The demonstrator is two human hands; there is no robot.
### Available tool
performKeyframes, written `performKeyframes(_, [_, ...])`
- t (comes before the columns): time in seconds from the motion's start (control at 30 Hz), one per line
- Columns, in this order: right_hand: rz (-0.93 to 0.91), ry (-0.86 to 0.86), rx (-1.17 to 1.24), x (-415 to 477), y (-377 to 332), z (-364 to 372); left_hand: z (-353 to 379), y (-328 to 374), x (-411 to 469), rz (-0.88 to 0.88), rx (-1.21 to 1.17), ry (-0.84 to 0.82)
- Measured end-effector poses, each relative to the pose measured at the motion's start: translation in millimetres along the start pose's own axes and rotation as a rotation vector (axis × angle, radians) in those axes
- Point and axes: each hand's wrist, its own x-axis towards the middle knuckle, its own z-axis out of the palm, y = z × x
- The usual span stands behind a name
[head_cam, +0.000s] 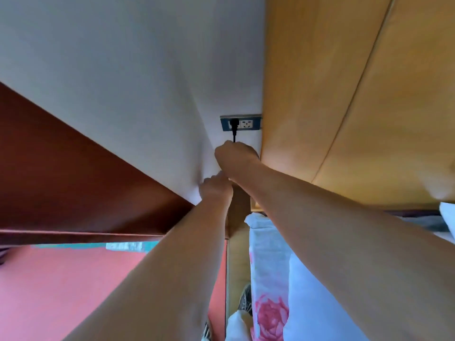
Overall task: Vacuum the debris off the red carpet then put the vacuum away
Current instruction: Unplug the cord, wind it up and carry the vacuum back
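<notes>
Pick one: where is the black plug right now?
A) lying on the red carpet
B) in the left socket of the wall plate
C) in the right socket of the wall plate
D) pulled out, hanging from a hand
B: the black plug sits in the left socket of the wall plate, with the cord running down into the curled right hand.
</notes>
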Motion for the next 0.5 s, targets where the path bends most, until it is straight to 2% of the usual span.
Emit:
performKeyframes(0.13, [0.120,0.018,-0.074,37.8,16.1,14.0,22.1,8.6,42.2,-0.027,-0.128,0.030])
performKeyframes(0.23, [0.180,0.023,-0.118,48.7,19.6,34.3,34.3,13.5,60.0,-0.010,-0.311,0.018])
performKeyframes(0.5, [0.256,0.002,-0.105,55.8,18.0,44.4,36.9,16.1,57.3,-0.126,-0.736,0.069])
